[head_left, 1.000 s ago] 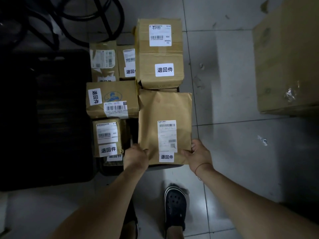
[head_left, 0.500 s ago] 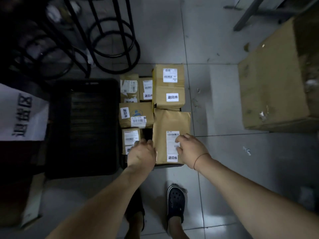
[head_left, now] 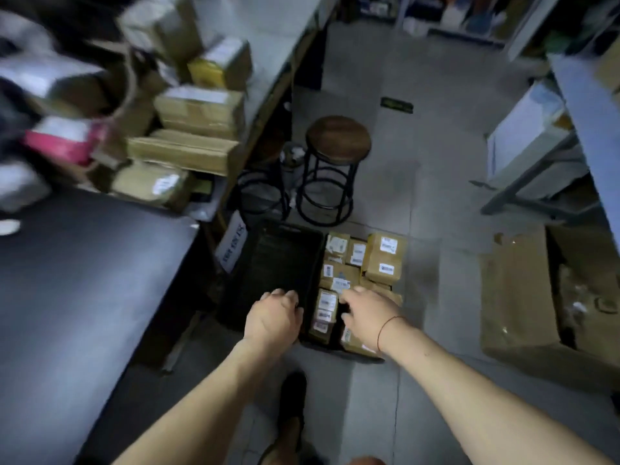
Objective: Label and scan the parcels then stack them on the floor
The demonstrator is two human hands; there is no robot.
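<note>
Head view, looking down. We see both forearms stretched forward and downward from the lower edge, with the backs of the hands turned up. The left hand (head_left: pixel 273 318) hangs over the near right corner of a black crate (head_left: pixel 268 260), its fingers loosely curled under and holding nothing. The right hand (head_left: pixel 364 313), with a thin red cord (head_left: pixel 385 328) at the wrist, lies over the near part of the parcels (head_left: pixel 335 270), its fingers relaxed, slightly spread and gripping nothing. Whether the fingertips touch a parcel we cannot tell, as the frame is blurred. The parcels, brown boxes and a flat envelope (head_left: pixel 357 345) with white labels, sit packed together low on the tiled floor (head_left: pixel 436 196), just right of the crate, with the tallest box (head_left: pixel 385 260) at the far right corner. Beyond them stands a round stool (head_left: pixel 337 139). A dark table (head_left: pixel 84 297) fills the left, with more cartons (head_left: pixel 198 110) stacked behind it. A large cardboard box (head_left: pixel 523 297) lies well apart to the right.
</note>
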